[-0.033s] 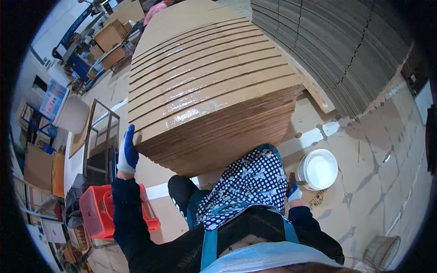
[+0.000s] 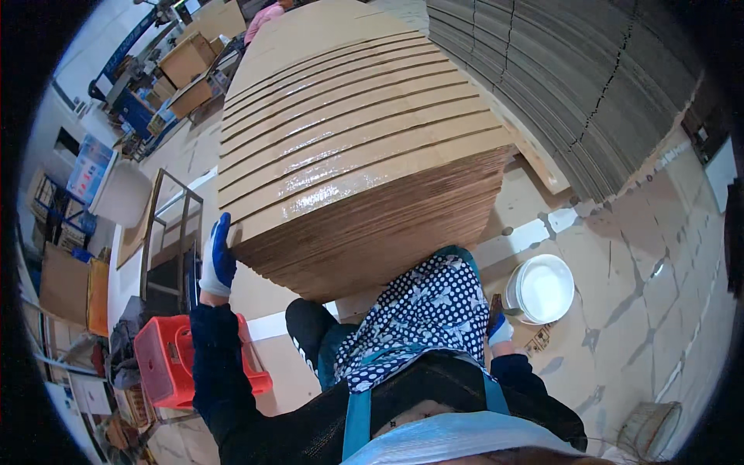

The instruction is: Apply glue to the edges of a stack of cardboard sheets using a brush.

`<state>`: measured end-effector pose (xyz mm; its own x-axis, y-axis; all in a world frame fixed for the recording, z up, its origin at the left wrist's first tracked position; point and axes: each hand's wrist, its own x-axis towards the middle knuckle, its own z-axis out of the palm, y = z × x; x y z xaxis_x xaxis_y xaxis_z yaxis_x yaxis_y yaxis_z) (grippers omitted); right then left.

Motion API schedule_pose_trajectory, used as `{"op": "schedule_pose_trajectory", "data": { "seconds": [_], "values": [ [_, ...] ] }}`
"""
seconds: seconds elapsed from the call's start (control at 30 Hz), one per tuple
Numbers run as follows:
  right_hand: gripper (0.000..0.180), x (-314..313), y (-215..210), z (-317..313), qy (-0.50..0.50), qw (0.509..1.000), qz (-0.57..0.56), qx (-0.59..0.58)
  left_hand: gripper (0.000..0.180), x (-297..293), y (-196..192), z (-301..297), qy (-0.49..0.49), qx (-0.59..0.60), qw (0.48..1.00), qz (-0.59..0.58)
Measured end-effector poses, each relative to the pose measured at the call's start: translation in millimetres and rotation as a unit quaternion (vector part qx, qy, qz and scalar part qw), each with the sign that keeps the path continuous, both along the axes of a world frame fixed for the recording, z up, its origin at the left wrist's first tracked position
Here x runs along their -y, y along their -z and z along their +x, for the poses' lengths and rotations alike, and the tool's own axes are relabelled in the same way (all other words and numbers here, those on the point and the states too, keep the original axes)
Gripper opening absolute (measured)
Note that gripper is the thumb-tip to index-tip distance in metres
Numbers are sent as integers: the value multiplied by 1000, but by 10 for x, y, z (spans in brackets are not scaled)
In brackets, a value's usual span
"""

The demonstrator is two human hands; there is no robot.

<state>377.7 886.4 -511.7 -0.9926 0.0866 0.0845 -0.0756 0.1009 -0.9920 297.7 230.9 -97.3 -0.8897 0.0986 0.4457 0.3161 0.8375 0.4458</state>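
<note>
The cardboard stack (image 2: 368, 225) stands directly in front of the person. Its top sheets are smooth, tan and fanned in overlapping steps, each exposing a narrow strip; the near face shows rough, layered brown edges. A glossy, wet-looking film (image 2: 314, 203) coats the strips, heaviest toward the near edge of the stack. The left hand (image 2: 218, 256), in a white knit glove with blue-coated fingers, lies against the near left corner of the stack, fingers extended together, unclenched. The right hand (image 2: 501, 330), similarly gloved, is closed on a narrow brown tool (image 2: 495, 307) (the polka-dot apron (image 2: 434, 310) lies just beside it; the tool's type cannot be determined). A round white plastic bucket (image 2: 540, 289) stands on the floor, beyond the stack's near right corner.
</note>
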Motion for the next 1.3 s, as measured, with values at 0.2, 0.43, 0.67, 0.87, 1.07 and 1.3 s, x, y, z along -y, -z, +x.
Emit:
{"op": "schedule_pose_trajectory", "data": {
  "seconds": [0.2, 0.43, 0.67, 0.87, 1.07, 1.3],
  "values": [
    [26, 445, -2216, -1062, 77, 965, -239, 71, 47, 74, -101, 153, -1, 27, 1000, 4],
    [33, 313, -4235, -2414, 150, 624, 580, -502, 43, -507, -552, 225, -141, 275, 885, 349],
    [42, 818, -4630, -2810, -11, 785, 618, -44, 50, -346, -528, 114, -218, 267, 938, 30],
    [55, 964, -4796, -2714, 20, 715, 690, -110, 57, -285, -673, 123, -232, 331, 913, 50],
    [46, 598, -5013, -2942, -51, 809, 577, -97, 53, -421, -1040, 67, -216, 331, 894, 213],
    [38, 665, -4500, -3068, -58, 969, 176, -161, 30, -7, -501, 42, 67, 186, 815, 545]
  ]
}}
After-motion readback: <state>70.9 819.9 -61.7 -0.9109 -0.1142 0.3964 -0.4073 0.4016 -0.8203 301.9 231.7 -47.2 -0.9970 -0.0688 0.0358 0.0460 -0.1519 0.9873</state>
